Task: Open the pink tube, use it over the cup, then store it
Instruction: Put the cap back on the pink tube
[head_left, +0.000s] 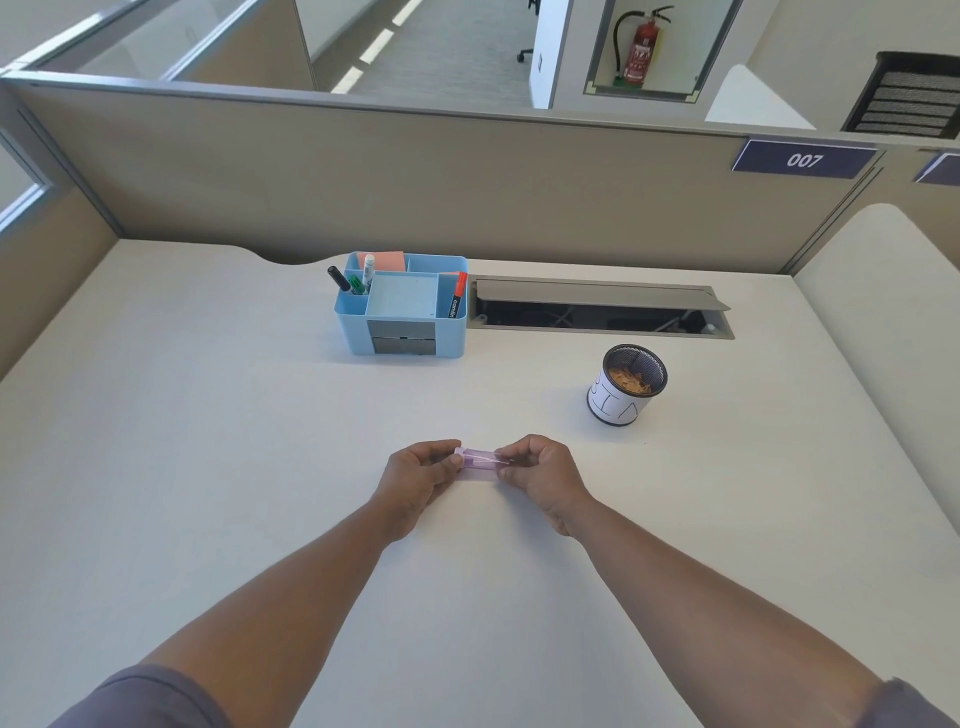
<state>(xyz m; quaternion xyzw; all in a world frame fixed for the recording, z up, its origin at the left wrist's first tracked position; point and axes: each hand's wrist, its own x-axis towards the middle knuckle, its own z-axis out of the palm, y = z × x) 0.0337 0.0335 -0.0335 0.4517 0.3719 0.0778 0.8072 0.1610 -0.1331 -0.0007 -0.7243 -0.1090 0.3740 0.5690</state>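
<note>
A small translucent pink tube (480, 461) lies horizontal just above the white desk, held at both ends. My left hand (418, 480) pinches its left end and my right hand (540, 475) pinches its right end. Fingers hide both ends, so I cannot tell whether a cap is on or off. The cup (626, 385), a black mesh cylinder wrapped in white paper with orange-brown shavings inside, stands upright to the upper right of my hands, apart from them.
A blue desk organiser (402, 306) with markers, sticky notes and a white pad stands at the back centre. Right of it is an open cable slot (597, 309) in the desk. Beige partition walls close off the back and the sides.
</note>
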